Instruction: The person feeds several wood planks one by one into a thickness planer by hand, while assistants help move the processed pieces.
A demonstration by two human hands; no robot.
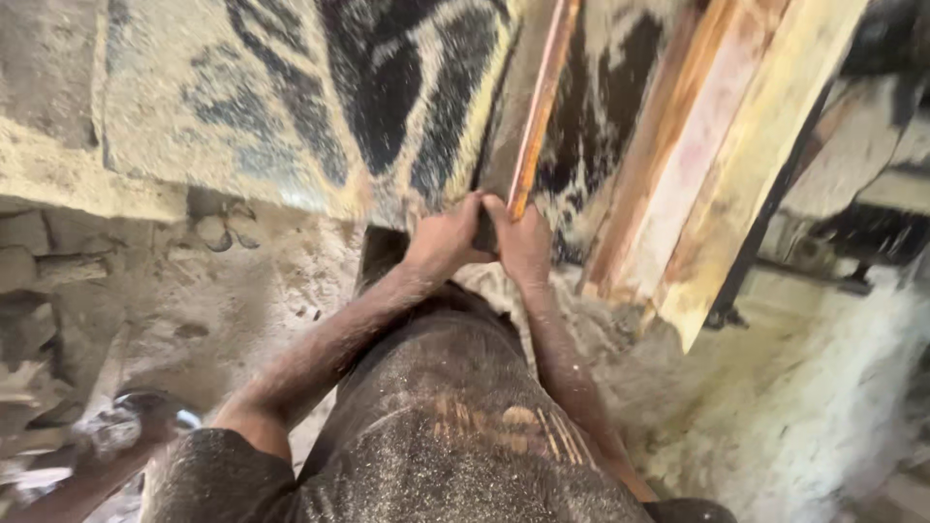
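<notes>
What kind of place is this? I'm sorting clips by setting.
Probably a sawmill or rough woodworking shop: both hands grip a narrow wooden strip on a sawdust-covered table, with stacked planks alongside.

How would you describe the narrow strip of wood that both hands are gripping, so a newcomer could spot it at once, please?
Start at the big sawdust-covered table with dark patches. The wooden strip runs along its right edge, its near end gripped by the left hand and right hand. Unlike the broad pale planks to its right, it is thin and reddish-orange.
</notes>
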